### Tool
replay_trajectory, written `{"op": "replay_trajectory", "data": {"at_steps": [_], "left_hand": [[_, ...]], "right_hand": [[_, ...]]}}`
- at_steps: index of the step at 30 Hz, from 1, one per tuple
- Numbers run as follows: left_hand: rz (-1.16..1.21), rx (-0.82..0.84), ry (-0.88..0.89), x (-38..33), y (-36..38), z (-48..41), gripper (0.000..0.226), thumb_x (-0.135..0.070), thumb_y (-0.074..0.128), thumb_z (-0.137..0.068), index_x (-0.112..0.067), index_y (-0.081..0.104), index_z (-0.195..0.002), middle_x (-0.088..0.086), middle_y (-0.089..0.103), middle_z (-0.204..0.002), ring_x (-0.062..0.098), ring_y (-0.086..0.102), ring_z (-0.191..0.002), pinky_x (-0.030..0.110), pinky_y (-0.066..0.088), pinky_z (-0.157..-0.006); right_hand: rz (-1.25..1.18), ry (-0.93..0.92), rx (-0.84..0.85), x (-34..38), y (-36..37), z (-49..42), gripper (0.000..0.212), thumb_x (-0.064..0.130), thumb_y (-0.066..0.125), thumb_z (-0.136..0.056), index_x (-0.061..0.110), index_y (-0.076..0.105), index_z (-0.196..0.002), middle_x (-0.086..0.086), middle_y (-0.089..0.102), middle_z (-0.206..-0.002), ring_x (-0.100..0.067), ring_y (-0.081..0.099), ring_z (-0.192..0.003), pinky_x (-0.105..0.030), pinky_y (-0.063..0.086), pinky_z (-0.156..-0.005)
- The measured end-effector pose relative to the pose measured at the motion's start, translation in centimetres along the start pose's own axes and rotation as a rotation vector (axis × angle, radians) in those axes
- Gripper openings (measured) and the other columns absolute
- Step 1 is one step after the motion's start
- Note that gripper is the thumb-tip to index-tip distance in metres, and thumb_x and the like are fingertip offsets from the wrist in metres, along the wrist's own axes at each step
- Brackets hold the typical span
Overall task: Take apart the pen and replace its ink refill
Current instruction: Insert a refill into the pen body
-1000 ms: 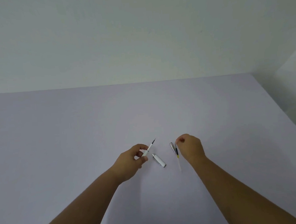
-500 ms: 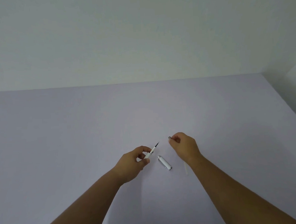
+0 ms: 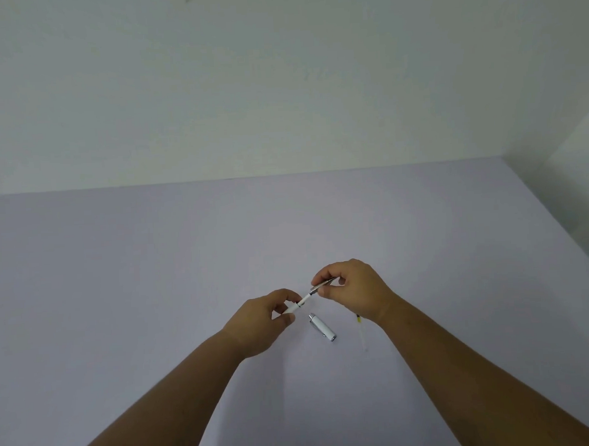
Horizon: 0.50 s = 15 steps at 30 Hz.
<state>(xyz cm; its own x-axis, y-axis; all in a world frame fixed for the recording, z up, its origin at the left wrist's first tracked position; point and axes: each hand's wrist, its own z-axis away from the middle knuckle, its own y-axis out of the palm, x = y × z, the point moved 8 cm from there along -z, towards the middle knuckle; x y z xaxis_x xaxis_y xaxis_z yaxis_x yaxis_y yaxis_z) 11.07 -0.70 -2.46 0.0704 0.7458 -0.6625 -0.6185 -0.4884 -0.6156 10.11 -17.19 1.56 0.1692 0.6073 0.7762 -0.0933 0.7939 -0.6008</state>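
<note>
1. You are pinching the white pen section [image 3: 296, 305] in your left hand [image 3: 257, 322], fingers closed round it.
2. Your right hand [image 3: 353, 289] is gripping the silver tip piece [image 3: 322, 285], meeting the section end-on, probably for rejoining, above the worktop [image 3: 119, 283] middle.
3. The cap [image 3: 322, 327] and spare refill [image 3: 361, 328] are lying near the front edge, clear of your hands.

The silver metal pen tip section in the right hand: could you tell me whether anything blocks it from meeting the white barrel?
Nothing visible does: the silver tip section already meets the white barrel.
</note>
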Motion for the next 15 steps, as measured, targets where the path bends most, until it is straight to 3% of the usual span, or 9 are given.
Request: {"op": "replay_trajectory", "data": {"at_steps": [5, 9, 12, 15], "left_hand": [[0.040, -0.029, -0.005, -0.5, -0.2, 0.5, 0.024, -0.030, 0.058, -0.092, -0.036, 0.058, -0.115, -0.014, 0.058, -0.095, 0.014, 0.053, -0.067, 0.019, 0.043, -0.060], [0.037, -0.059, -0.008, -0.9, -0.4, 1.0, 0.007, -0.028, 0.061, -0.090, -0.032, 0.063, -0.095, -0.014, 0.060, -0.090, 0.006, 0.051, -0.067, 0.019, 0.041, -0.061], [0.031, -0.085, 0.007, -1.4, -0.9, 1.5, 0.010, -0.027, 0.063, -0.088, -0.036, 0.061, -0.086, -0.016, 0.062, -0.087, 0.007, 0.051, -0.065, 0.022, 0.041, -0.063], [-0.033, -0.113, 0.017, -2.1, -1.2, 2.0, 0.006, -0.027, 0.062, -0.088, -0.033, 0.063, -0.088, -0.016, 0.063, -0.091, 0.013, 0.054, -0.068, 0.025, 0.042, -0.063]], "right_hand": [[0.021, -0.029, 0.065, 0.5, 1.1, 0.6, 0.014, 0.020, 0.069, -0.081, 0.026, 0.076, -0.091, 0.011, 0.069, -0.089, -0.009, 0.052, -0.095, -0.022, 0.040, -0.079], [0.068, -0.033, 0.070, 1.0, 1.6, 1.2, 0.014, 0.021, 0.069, -0.082, 0.028, 0.074, -0.093, 0.006, 0.062, -0.091, 0.000, 0.046, -0.081, -0.013, 0.034, -0.069], [0.043, 0.051, 0.087, 0.9, 1.4, 1.5, 0.010, 0.026, 0.067, -0.082, 0.023, 0.074, -0.089, 0.004, 0.060, -0.084, -0.004, 0.049, -0.073, -0.019, 0.038, -0.066], [0.053, 0.134, 0.154, 1.1, 1.7, 2.0, 0.029, 0.038, 0.059, -0.088, 0.013, 0.074, -0.084, 0.008, 0.061, -0.066, -0.005, 0.050, -0.064, -0.021, 0.038, -0.061]]}}
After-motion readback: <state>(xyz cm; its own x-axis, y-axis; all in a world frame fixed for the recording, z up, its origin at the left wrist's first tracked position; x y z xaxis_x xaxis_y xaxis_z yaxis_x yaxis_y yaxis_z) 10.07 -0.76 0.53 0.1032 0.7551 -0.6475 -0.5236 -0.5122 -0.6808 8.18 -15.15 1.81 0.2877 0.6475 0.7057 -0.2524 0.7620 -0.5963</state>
